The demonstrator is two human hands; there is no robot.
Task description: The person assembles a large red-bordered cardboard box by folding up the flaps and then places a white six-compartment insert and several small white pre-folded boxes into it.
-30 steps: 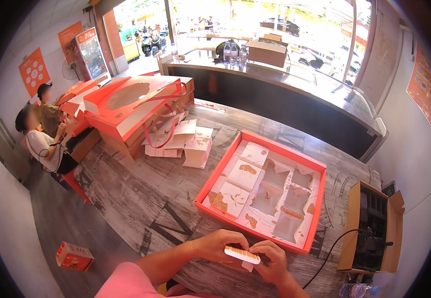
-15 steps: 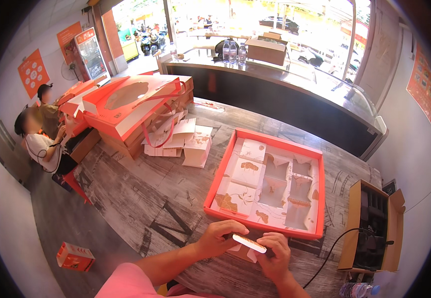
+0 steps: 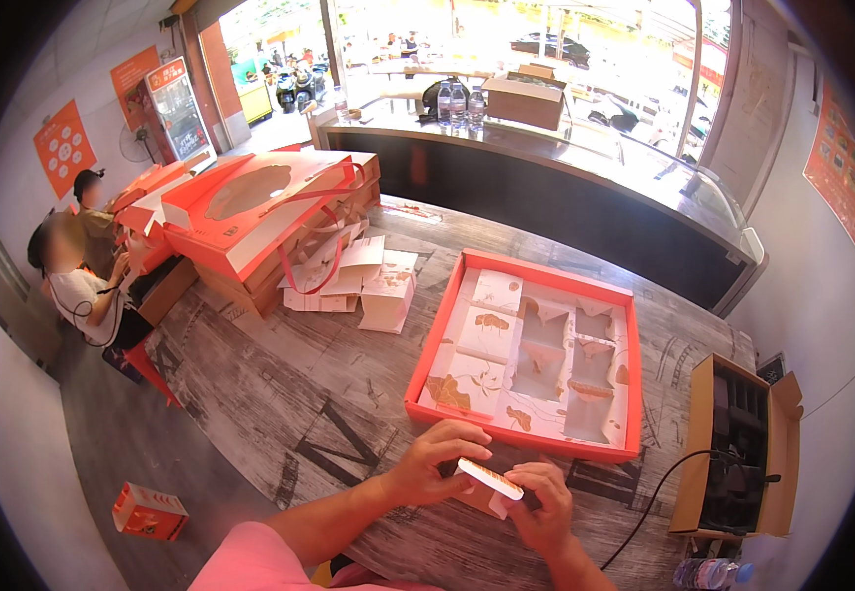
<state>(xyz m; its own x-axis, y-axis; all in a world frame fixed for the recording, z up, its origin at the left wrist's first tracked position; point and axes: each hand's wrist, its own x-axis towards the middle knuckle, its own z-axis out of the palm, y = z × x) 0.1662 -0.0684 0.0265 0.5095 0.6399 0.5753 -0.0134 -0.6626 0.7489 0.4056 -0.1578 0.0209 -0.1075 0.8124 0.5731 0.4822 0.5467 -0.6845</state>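
Between my hands is a small folded white paperboard piece (image 3: 490, 480) with a gold-brown pattern along its upper edge; its lower flaps hang partly hidden behind my fingers. My left hand (image 3: 435, 465) is closed on its left end, and my right hand (image 3: 543, 504) grips the right end with thumb and fingers. Just beyond them lies a shallow red box (image 3: 524, 440) with a white inside. Its left side holds several white printed small boxes (image 3: 488, 330) in a column. White dividers (image 3: 542, 369) form open compartments in the middle and on the right.
Loose white printed cartons (image 3: 388, 295) lie left of the red box, near stacked red gift boxes (image 3: 240, 202) with ribbons. At right stand a brown carton (image 3: 693, 443) with a black cable and a water bottle (image 3: 711, 573). Two people (image 3: 83, 281) work at far left; a counter (image 3: 545, 212) runs behind.
My hands and the paperboard piece have shifted very slightly up and left. Both hands keep their hold. The red box appears a little higher, with a small shift of the whole view.
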